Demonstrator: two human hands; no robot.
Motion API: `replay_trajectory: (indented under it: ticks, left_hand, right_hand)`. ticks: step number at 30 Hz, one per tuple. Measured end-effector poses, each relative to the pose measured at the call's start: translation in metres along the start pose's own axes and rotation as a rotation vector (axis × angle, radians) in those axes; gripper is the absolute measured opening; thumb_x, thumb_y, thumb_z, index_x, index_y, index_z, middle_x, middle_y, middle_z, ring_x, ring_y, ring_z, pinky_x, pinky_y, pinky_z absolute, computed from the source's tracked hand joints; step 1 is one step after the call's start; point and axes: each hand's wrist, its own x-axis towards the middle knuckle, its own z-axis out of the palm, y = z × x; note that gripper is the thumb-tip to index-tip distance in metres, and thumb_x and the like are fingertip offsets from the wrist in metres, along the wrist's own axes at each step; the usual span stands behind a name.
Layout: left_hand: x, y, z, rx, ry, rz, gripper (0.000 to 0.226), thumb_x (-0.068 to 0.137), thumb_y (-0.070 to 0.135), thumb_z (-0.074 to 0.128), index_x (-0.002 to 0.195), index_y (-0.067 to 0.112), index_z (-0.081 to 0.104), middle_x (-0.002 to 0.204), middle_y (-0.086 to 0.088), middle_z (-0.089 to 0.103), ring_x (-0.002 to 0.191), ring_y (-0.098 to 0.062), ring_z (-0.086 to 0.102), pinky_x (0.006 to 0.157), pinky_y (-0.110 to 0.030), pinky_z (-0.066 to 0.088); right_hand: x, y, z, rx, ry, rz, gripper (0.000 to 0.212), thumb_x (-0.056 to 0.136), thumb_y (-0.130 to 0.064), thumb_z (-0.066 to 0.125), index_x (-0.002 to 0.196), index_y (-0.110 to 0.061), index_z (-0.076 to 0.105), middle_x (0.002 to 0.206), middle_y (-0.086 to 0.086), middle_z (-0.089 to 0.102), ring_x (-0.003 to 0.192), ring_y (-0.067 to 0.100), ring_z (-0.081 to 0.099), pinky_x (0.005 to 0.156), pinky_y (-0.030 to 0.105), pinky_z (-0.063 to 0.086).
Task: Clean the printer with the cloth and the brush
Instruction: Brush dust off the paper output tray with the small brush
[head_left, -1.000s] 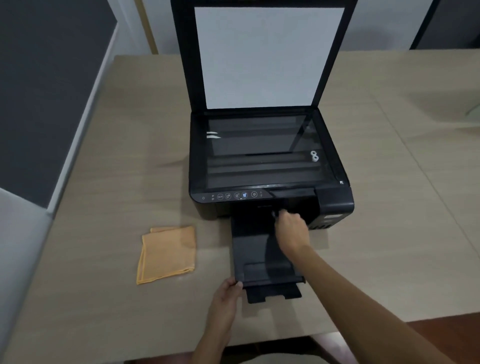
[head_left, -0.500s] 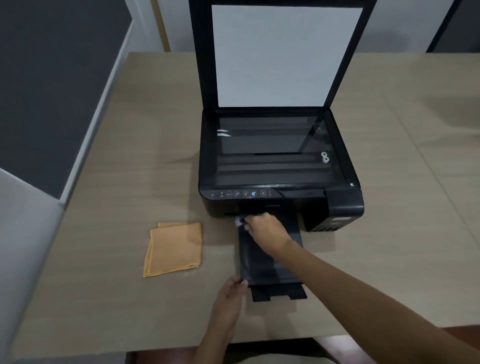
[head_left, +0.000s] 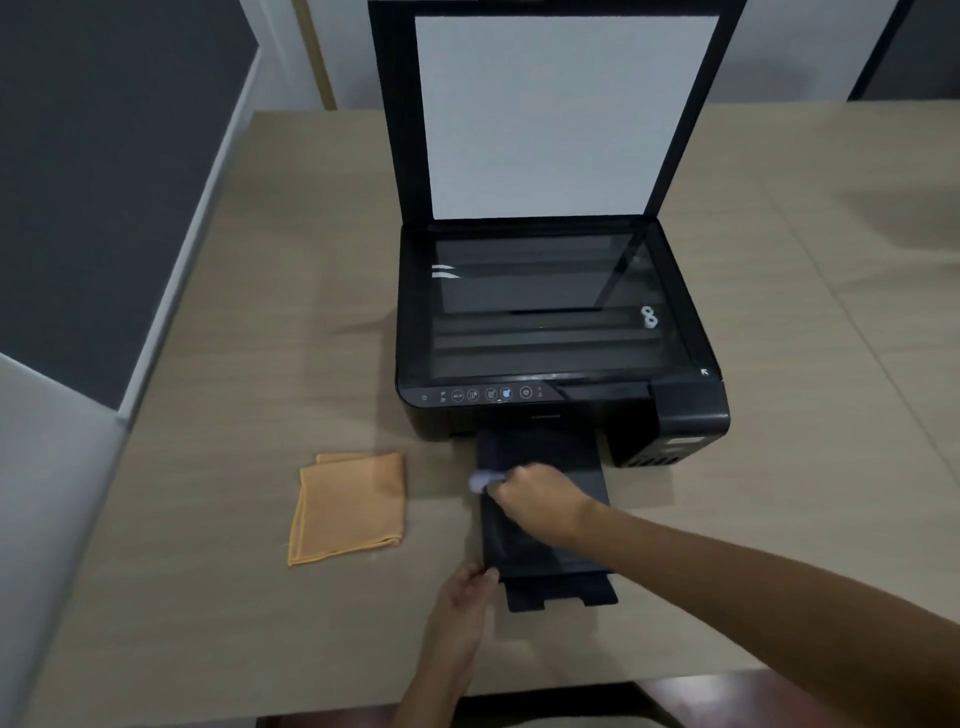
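The head camera looks down on a pale wood-grain table (head_left: 218, 364) with a black flatbed printer (head_left: 691, 410) standing on it, a little right of centre. The printer's scanner lid (head_left: 566, 114) is raised nearly upright, showing its white inner pad, and the dark scanner glass (head_left: 540, 312) lies uncovered below it. A row of small lit icons runs along the control strip (head_left: 483, 395) at the printer's front edge.

From the front of the printer a black plastic output tray (head_left: 545, 452) is pulled out toward the person, ending in a narrower extension flap (head_left: 561, 592) that rests on the table.

The right hand (head_left: 540, 504) reaches across the tray from the right, its fingers curled closed around a small brush with a pale, blurred tip (head_left: 485, 480). That tip sits at the tray's left edge, about halfway along its length; motion blur hides the brush's exact shape and whether the bristles touch the surface.

The left hand (head_left: 465, 597) comes up from the bottom of the view and grips the near left corner of the tray, fingertips pinched on its edge where the extension flap begins.

A folded orange microfibre cloth (head_left: 348, 509) lies flat on the table to the left of the tray, apart from both hands and from the printer.
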Motion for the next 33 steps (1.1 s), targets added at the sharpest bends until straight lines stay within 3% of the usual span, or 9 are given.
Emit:
replay_trajectory:
  ticks: [3,7,11,13,16,20,24,29,33]
  left_hand:
    - [0.006,-0.002,0.002,-0.006,-0.022,0.003,0.014,0.092,0.029,0.061,0.099,0.020,0.069,0.105,-0.005,0.074,0.100,-0.022,0.066,0.098,-0.041,0.047]
    - [0.004,-0.006,-0.001,-0.051,-0.035,0.011,0.018,0.092,0.029,0.063,0.101,0.015,0.068,0.106,-0.004,0.074,0.103,-0.023,0.066,0.100,-0.042,0.048]
    - [0.005,-0.006,-0.001,-0.091,-0.039,0.050,0.009,0.094,0.012,0.061,0.098,0.008,0.066,0.098,-0.010,0.073,0.100,-0.030,0.066,0.088,-0.034,0.049]
    - [0.008,-0.006,-0.001,-0.099,-0.040,0.038,0.010,0.093,0.012,0.061,0.100,0.006,0.065,0.101,-0.011,0.073,0.103,-0.032,0.066,0.090,-0.036,0.050]
    - [0.006,-0.004,0.000,-0.113,-0.077,0.036,0.018,0.093,0.018,0.063,0.106,0.006,0.066,0.107,-0.011,0.074,0.105,-0.027,0.067,0.098,-0.041,0.050]
    - [0.009,-0.008,-0.004,-0.128,-0.084,0.047,0.015,0.094,0.007,0.058,0.106,0.005,0.067,0.109,-0.017,0.073,0.104,-0.031,0.067,0.093,-0.037,0.051]
    - [0.010,-0.007,-0.002,-0.133,-0.098,0.041,0.017,0.094,0.011,0.060,0.108,0.004,0.067,0.109,-0.016,0.074,0.107,-0.032,0.067,0.102,-0.047,0.048]
    - [0.013,-0.010,-0.005,-0.159,-0.078,0.039,0.015,0.093,0.004,0.059,0.106,0.003,0.066,0.111,-0.022,0.072,0.100,-0.029,0.067,0.094,-0.038,0.050]
    - [0.008,-0.006,-0.005,-0.134,-0.093,0.044,0.016,0.094,0.014,0.061,0.107,0.007,0.066,0.108,-0.012,0.074,0.103,-0.026,0.067,0.096,-0.038,0.051]
  right_hand:
    - [-0.010,0.000,0.003,0.104,-0.134,-0.019,0.027,0.096,-0.012,0.042,0.115,-0.008,0.060,0.100,0.020,0.068,0.091,0.037,0.065,0.067,0.038,0.045]
    - [0.016,0.034,-0.005,0.163,0.145,0.309,0.025,0.094,-0.015,0.046,0.114,-0.014,0.062,0.104,0.016,0.070,0.095,0.036,0.066,0.076,0.040,0.052]
    - [-0.017,0.005,0.003,0.339,-0.199,0.066,0.020,0.090,-0.017,0.051,0.089,-0.008,0.069,0.090,0.018,0.070,0.081,0.033,0.063,0.070,0.038,0.051]
    - [-0.028,0.009,0.005,0.372,-0.136,0.172,0.021,0.088,-0.018,0.051,0.082,-0.006,0.067,0.088,0.020,0.068,0.076,0.033,0.059,0.064,0.036,0.047]
    - [-0.020,0.016,0.008,0.554,0.236,0.336,0.019,0.090,-0.019,0.051,0.084,-0.010,0.066,0.082,0.013,0.070,0.076,0.030,0.063,0.067,0.033,0.047]
    - [-0.025,-0.006,0.008,0.403,-0.149,0.222,0.019,0.088,-0.020,0.055,0.092,-0.003,0.064,0.097,0.020,0.066,0.091,0.034,0.064,0.067,0.032,0.042]
    - [-0.022,0.012,0.008,0.412,0.087,0.476,0.017,0.089,-0.022,0.054,0.095,-0.009,0.064,0.097,0.016,0.067,0.089,0.033,0.065,0.067,0.032,0.045]
    - [-0.026,-0.008,0.009,0.352,-0.192,0.332,0.022,0.091,-0.017,0.053,0.103,-0.005,0.066,0.105,0.017,0.067,0.093,0.031,0.064,0.072,0.035,0.047]
    - [-0.024,0.010,0.004,0.414,0.062,0.498,0.017,0.089,-0.018,0.054,0.096,-0.008,0.066,0.098,0.015,0.068,0.092,0.031,0.066,0.067,0.032,0.047]
